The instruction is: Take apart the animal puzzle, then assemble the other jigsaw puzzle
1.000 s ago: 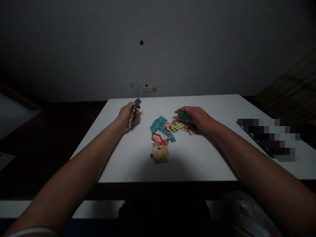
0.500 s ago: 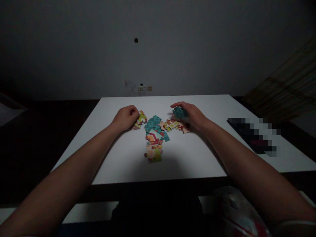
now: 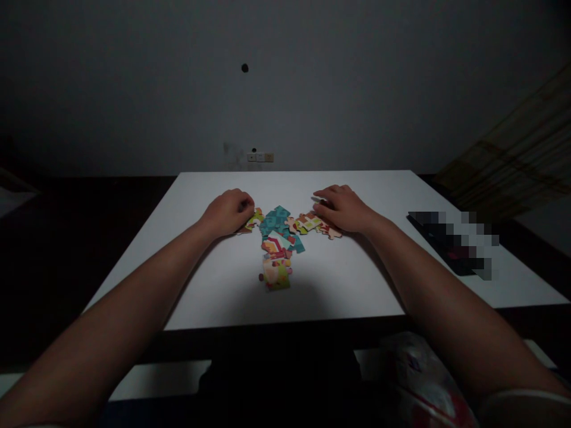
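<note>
My left hand [image 3: 229,213] is closed at the left of the puzzle pieces, thumb and forefinger bent together at a yellow-green puzzle piece [image 3: 256,217]; its fingers hide part of that piece. On the right, my right hand [image 3: 345,208] has its thumb and fingers around a puzzle piece [image 3: 316,199], of which only a pale edge shows. Beneath this hand lie brown and cream pieces [image 3: 310,222]. Between both hands is a heap of teal pieces [image 3: 275,220]. Nearer to me, a red and white piece [image 3: 277,242] and a peach and green piece [image 3: 276,274] overlap in a column.
The white table [image 3: 214,285] carries a dark flat object [image 3: 437,241], partly pixelated, at the right. A plastic bag [image 3: 419,374] is below the front edge at the lower right. Behind the table stands a grey wall with sockets [image 3: 260,157]; a curtain [image 3: 513,148] hangs at the right.
My right hand has turned and lowered, so the teal face of its piece no longer shows. The yellow-green piece at my left hand sits lower and flatter. The view has shifted slightly.
</note>
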The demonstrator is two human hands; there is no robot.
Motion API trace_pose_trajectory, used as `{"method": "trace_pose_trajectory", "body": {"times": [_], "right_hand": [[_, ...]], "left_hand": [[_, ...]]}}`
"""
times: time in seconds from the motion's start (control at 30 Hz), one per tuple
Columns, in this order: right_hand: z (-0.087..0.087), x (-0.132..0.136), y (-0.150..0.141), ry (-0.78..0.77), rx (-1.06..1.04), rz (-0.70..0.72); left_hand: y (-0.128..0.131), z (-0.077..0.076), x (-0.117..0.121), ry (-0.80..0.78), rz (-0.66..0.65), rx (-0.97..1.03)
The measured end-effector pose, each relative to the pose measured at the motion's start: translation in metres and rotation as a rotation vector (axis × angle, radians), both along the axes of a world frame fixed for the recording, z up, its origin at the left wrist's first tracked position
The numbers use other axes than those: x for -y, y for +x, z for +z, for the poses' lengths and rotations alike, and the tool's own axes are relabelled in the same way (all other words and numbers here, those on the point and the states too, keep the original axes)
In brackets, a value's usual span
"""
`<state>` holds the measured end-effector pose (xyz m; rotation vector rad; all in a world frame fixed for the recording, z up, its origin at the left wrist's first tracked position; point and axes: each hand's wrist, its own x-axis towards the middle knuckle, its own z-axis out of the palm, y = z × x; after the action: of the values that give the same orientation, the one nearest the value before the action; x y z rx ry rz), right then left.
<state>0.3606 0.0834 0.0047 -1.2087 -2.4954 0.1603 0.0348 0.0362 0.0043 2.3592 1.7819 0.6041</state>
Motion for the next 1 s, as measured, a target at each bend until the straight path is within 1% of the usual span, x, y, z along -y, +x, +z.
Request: {"method": "trace_pose_trajectory", "body": {"times": [0.07,0.17,0.23,0.27,0.37,0.47,0.6,0.73,0.8,0.87,0.93,1.0], "right_hand": [[0.005,0.008,-0.006,-0.057,-0.077,0.112],[0.012,0.022,-0.018,-0.194,-0.138,0.303],[0.015,0.029,-0.025,-0.254,-0.135,0.367],[0.015,0.031,-0.027,-0.272,-0.136,0.372],[0.016,0.032,-0.028,-0.318,-0.181,0.318],[0.015,0.032,-0.027,-0.345,-0.201,0.268],[0.015,0.034,-0.032,-0.319,-0.167,0.314],[0.017,0.034,-0.032,-0.26,-0.202,0.319],[0.019,0.031,-0.028,-0.208,-0.217,0.27],[0.02,0.025,-0.021,-0.144,-0.231,0.188],[0.019,0.019,-0.013,-0.091,-0.245,0.11],[0.017,0.013,-0.006,-0.073,-0.239,0.07]], "left_hand": [[0.002,0.002,0.002,0.053,-0.04,0.033],[0.009,0.008,0.009,0.089,-0.184,0.096],[0.016,0.013,0.016,0.052,-0.301,0.12],[0.02,0.015,0.02,0.02,-0.354,0.126],[0.032,0.019,0.032,-0.069,-0.479,0.131],[0.042,0.015,0.038,-0.106,-0.542,0.112],[0.045,0.008,0.037,-0.101,-0.524,0.083],[0.043,0.01,0.035,-0.109,-0.492,0.086],[0.042,0.012,0.034,-0.116,-0.472,0.09],[0.04,0.014,0.034,-0.109,-0.467,0.101],[0.038,0.015,0.035,-0.106,-0.48,0.11],[0.036,0.016,0.035,-0.114,-0.489,0.115]]}}
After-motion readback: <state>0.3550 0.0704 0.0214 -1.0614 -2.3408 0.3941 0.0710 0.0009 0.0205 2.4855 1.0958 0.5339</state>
